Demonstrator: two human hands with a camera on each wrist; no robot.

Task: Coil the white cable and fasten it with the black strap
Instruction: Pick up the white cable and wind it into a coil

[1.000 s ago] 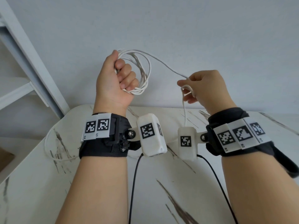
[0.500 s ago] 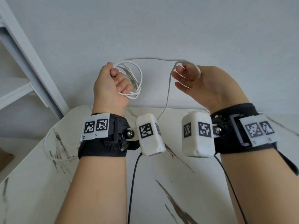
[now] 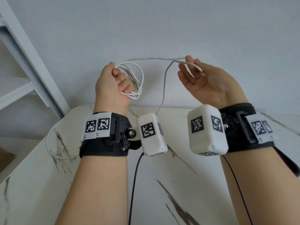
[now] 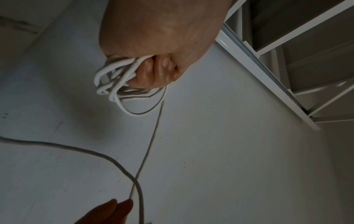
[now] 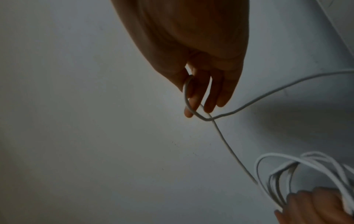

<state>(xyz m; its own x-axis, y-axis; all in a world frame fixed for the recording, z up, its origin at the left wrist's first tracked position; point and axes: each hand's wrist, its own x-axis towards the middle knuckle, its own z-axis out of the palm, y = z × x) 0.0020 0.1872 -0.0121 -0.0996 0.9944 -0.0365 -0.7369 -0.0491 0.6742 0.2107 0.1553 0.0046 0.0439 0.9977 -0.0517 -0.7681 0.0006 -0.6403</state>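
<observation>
Turning palm-up, the right hand [image 3: 206, 82] now drapes white cable [image 3: 164, 82] over loose fingers, feeding the left hand [image 3: 113, 85]'s clenched coil.

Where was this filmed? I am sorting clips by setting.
Probably an indoor room or workspace: a white marble-patterned table against a plain pale wall, with a white metal shelving unit beside it.

Right hand [image 3: 209, 85] rolled palm-up, fingers now spread; white cable [image 3: 162, 58] draped over them. Left hand [image 3: 112, 88] lowered slightly with its coil.
</observation>
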